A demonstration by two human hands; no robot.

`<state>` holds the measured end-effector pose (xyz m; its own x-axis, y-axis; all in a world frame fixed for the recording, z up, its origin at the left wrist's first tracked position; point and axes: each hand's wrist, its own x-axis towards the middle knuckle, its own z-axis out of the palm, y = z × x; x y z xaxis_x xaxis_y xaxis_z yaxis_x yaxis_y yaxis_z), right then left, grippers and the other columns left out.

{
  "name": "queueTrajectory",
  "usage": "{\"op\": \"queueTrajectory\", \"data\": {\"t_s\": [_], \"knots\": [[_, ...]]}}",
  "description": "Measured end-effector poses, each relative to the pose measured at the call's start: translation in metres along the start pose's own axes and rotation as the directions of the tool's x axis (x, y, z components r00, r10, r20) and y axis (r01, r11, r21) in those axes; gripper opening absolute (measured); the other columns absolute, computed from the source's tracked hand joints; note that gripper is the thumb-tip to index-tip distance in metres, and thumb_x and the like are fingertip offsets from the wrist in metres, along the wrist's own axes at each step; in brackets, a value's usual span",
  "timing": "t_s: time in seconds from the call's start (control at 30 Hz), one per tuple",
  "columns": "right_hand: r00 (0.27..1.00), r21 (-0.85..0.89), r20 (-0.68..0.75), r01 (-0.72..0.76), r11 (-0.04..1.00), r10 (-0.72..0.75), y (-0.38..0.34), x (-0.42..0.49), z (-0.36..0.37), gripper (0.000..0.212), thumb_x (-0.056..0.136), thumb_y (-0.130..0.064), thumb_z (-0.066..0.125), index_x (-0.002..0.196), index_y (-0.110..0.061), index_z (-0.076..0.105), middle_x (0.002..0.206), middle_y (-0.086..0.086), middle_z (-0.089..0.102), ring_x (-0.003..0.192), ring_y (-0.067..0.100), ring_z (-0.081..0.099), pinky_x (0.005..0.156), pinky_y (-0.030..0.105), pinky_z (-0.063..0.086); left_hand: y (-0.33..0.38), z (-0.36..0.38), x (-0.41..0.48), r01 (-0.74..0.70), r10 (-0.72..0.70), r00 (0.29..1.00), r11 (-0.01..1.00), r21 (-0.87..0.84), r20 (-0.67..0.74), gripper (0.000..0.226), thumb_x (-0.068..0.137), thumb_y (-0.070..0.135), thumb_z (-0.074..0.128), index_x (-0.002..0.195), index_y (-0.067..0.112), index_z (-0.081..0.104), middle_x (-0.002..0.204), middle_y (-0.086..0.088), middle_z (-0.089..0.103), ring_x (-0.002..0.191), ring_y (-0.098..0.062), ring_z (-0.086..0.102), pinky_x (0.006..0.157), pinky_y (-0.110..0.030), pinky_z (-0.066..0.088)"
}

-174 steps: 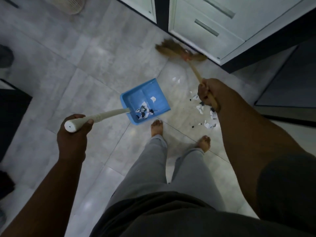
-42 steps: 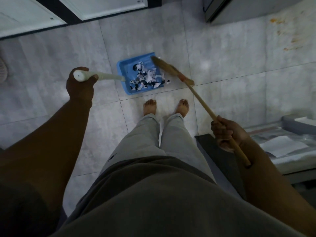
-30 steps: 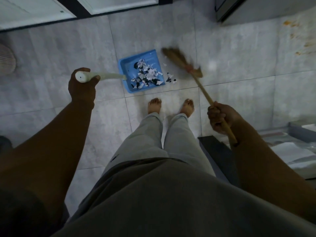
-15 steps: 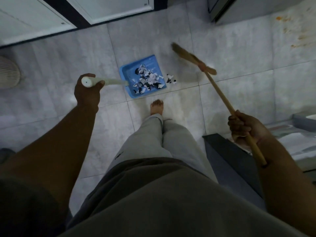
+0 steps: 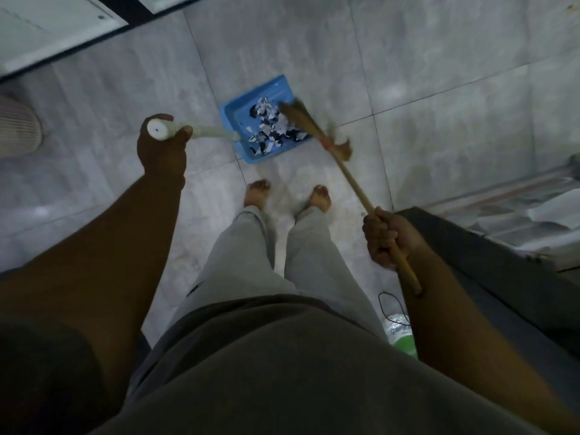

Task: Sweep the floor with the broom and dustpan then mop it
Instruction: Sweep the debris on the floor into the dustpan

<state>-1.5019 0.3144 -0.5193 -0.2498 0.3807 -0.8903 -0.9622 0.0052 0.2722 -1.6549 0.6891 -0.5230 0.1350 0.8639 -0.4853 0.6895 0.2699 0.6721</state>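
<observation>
A blue dustpan [image 5: 236, 113] rests on the grey tiled floor [image 5: 439, 58] just ahead of my bare feet, filled with black and white paper scraps [image 5: 270, 127]. My left hand [image 5: 161, 146] grips the top of its long pale handle [image 5: 207, 132]. My right hand [image 5: 387, 241] is shut on the wooden stick of the broom [image 5: 351, 180]. The brown bristle head [image 5: 301, 119] lies over the right side of the dustpan's mouth, blurred by motion.
White cabinet doors with a dark base [image 5: 62, 29] line the top left. A ribbed pale round object [image 5: 17, 127] sits at the left edge. A dark low ledge [image 5: 502, 271] with papers stands at right. A black cord and green object [image 5: 403, 337] lie beside my right leg.
The broom head swung left from the open floor onto the dustpan's mouth. The few loose scraps that lay beside the pan are no longer on the floor. My right foot stepped forward.
</observation>
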Motion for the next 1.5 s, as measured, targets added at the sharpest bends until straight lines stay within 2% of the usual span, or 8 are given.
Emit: {"op": "queueTrajectory", "data": {"t_s": [0.27, 0.4, 0.57, 0.83, 1.13, 1.23, 1.37, 1.5], "knots": [[0.987, -0.016, 0.156, 0.039, 0.999, -0.036, 0.015, -0.031, -0.014, 0.044, 0.1, -0.045, 0.034, 0.066, -0.02, 0.045, 0.047, -0.009, 0.024, 0.026, 0.002, 0.031, 0.025, 0.014, 0.032, 0.002, -0.02, 0.016, 0.012, -0.012, 0.998, 1.0, -0.003, 0.059, 0.033, 0.082, 0.016, 0.077, 0.111, 0.012, 0.061, 0.115, -0.017, 0.066, 0.106, -0.033, 0.066, 0.092, -0.046, 0.054], [0.99, -0.018, 0.028, 0.139, 0.99, -0.139, 0.01, -0.021, 0.004, 0.061, 0.102, -0.047, 0.029, 0.053, -0.019, 0.053, 0.041, -0.009, 0.03, 0.032, 0.001, 0.018, 0.027, 0.011, 0.025, 0.0, -0.041, 0.029, 0.009, -0.008, 0.998, 1.0, -0.024, 0.061, 0.032, 0.079, 0.019, 0.08, 0.105, 0.015, 0.061, 0.112, -0.018, 0.068, 0.105, -0.034, 0.066, 0.091, -0.048, 0.054], [0.981, 0.038, -0.09, 0.176, 0.984, -0.172, 0.035, 0.018, 0.048, 0.067, 0.105, -0.044, 0.028, 0.047, -0.018, 0.05, 0.036, -0.006, 0.036, 0.025, 0.003, 0.033, 0.03, 0.008, 0.021, -0.011, -0.061, 0.043, -0.005, 0.005, 0.999, 1.0, -0.018, 0.042, 0.033, 0.076, 0.021, 0.081, 0.101, 0.017, 0.06, 0.109, -0.02, 0.067, 0.103, -0.038, 0.065, 0.09, -0.051, 0.054], [0.999, -0.003, 0.005, 0.043, 0.999, -0.043, 0.085, 0.017, 0.055, 0.058, 0.103, -0.048, 0.03, 0.056, -0.018, 0.048, 0.04, -0.008, 0.038, 0.027, 0.002, 0.036, 0.027, 0.012, 0.026, -0.018, -0.077, 0.057, -0.017, 0.015, 0.999, 0.999, 0.038, 0.049, 0.041, 0.077, 0.02, 0.081, 0.112, 0.009, 0.064, 0.111, -0.011, 0.068, 0.103, -0.027, 0.066, 0.093, -0.046, 0.054], [0.965, -0.218, -0.1, 0.214, 0.952, -0.24, -0.004, 0.005, 0.09, 0.055, 0.098, -0.046, 0.033, 0.051, -0.022, 0.048, 0.039, -0.006, 0.031, 0.026, 0.002, 0.025, 0.034, 0.011, 0.007, -0.021, -0.115, 0.076, 0.013, -0.013, 1.0, 1.0, -0.016, -0.015, 0.034, 0.08, 0.016, 0.08, 0.108, 0.011, 0.061, 0.117, -0.017, 0.066, 0.102, -0.029, 0.065, 0.093, -0.046, 0.054], [0.952, -0.16, -0.153, 0.239, 0.958, -0.263, -0.007, 0.028, 0.119, 0.049, 0.103, -0.044, 0.031, 0.062, -0.021, 0.043, 0.042, -0.008, 0.035, 0.028, 0.003, 0.032, 0.031, 0.009, 0.018, -0.028, -0.125, 0.076, 0.021, -0.024, 0.999, 0.998, -0.061, -0.034, 0.034, 0.082, 0.012, 0.079, 0.109, 0.01, 0.059, 0.117, -0.02, 0.065, 0.095, -0.02, 0.062, 0.09, -0.041, 0.056], [0.971, -0.187, -0.163, 0.146, 0.972, -0.177, 0.017, 0.058, 0.149, 0.047, 0.105, -0.042, 0.029, 0.066, -0.019, 0.038, 0.041, -0.009, 0.036, 0.028, 0.002, 0.033, 0.031, 0.01, 0.021, -0.035, -0.131, 0.079, 0.083, -0.092, 0.994, 0.986, -0.145, -0.062, 0.035, 0.082, 0.006, 0.077, 0.111, 0.007, 0.059, 0.099, -0.008, 0.065, 0.081, -0.015, 0.063, 0.081, -0.035, 0.056], [0.987, -0.28, -0.149, 0.015, 0.96, -0.059, 0.039, 0.059, 0.153, 0.05, 0.104, -0.04, 0.033, 0.063, -0.015, 0.045, 0.041, -0.007, 0.037, 0.028, 0.002, 0.034, 0.028, 0.012, 0.024, -0.038, -0.14, 0.082, 0.052, -0.06, 0.996, 0.991, -0.121, -0.06, 0.033, 0.08, 0.009, 0.078, 0.107, 0.012, 0.059, 0.108, -0.014, 0.065, 0.092, -0.023, 0.064, 0.088, -0.043, 0.057]]}}
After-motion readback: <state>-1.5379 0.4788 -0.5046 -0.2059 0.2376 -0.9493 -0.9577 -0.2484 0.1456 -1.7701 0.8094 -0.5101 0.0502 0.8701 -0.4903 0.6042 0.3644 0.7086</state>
